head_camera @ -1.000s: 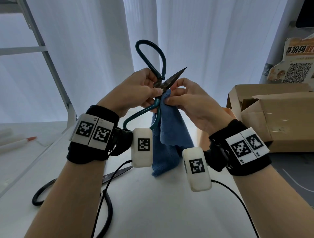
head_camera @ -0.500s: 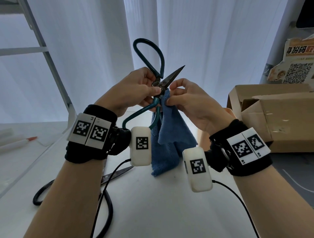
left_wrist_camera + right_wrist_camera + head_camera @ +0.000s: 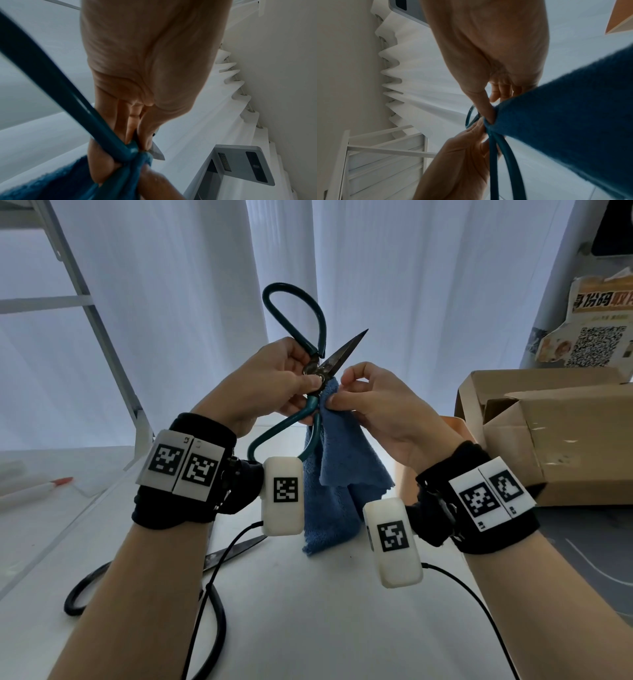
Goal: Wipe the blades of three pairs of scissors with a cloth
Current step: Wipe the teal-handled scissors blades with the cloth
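Observation:
Teal-handled scissors (image 3: 308,344) are held up in front of me with the blades spread apart. My left hand (image 3: 274,378) grips them at the pivot, thumb on the joint. One bare blade (image 3: 346,350) points up and right. My right hand (image 3: 356,395) pinches a blue cloth (image 3: 342,474) round the other blade, which the cloth hides. The rest of the cloth hangs down toward the white table (image 3: 308,611). In the left wrist view a teal handle (image 3: 60,94) crosses the frame and a blade tip (image 3: 159,154) shows past my thumb. The right wrist view shows the cloth (image 3: 565,121) bunched at my fingertips.
A black-handled pair of scissors (image 3: 144,577) lies on the table at the lower left, partly under my left arm. An open cardboard box (image 3: 548,433) stands at the right. A white pen with a red tip (image 3: 37,491) lies at the far left. White curtains hang behind.
The scissors have risen slightly and tilted a little. My right hand's pinch on the cloth has shifted down toward the pivot, leaving more of the upper blade bare.

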Demonstrator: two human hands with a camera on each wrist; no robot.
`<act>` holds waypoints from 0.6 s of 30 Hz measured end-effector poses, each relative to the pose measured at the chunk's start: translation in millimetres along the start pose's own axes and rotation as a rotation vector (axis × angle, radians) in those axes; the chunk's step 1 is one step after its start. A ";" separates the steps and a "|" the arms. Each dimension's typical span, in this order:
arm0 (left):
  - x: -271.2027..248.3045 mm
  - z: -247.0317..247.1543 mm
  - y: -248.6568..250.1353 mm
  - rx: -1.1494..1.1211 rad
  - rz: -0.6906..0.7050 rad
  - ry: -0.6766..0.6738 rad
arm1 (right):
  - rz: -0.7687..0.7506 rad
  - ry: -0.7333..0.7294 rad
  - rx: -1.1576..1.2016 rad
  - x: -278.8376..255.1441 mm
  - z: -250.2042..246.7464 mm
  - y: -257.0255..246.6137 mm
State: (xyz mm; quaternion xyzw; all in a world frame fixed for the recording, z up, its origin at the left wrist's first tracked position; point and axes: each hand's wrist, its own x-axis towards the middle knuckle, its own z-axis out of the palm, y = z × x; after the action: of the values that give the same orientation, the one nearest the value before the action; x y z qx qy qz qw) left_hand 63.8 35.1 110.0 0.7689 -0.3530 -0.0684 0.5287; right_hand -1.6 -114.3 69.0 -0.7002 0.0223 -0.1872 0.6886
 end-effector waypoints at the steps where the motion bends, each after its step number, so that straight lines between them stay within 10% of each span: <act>1: 0.3 -0.3 0.3 -0.005 0.004 -0.001 | 0.000 0.014 0.014 -0.2 0.8 0.5; 18: 5.0 -2.6 -6.2 -0.010 0.013 -0.007 | 0.042 0.027 0.059 -3.6 3.2 -5.0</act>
State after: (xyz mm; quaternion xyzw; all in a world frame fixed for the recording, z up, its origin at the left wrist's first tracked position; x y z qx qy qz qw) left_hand 71.6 35.3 107.1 0.7636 -0.3596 -0.0696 0.5318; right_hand -5.1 -109.9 73.1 -0.6765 0.0409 -0.1828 0.7122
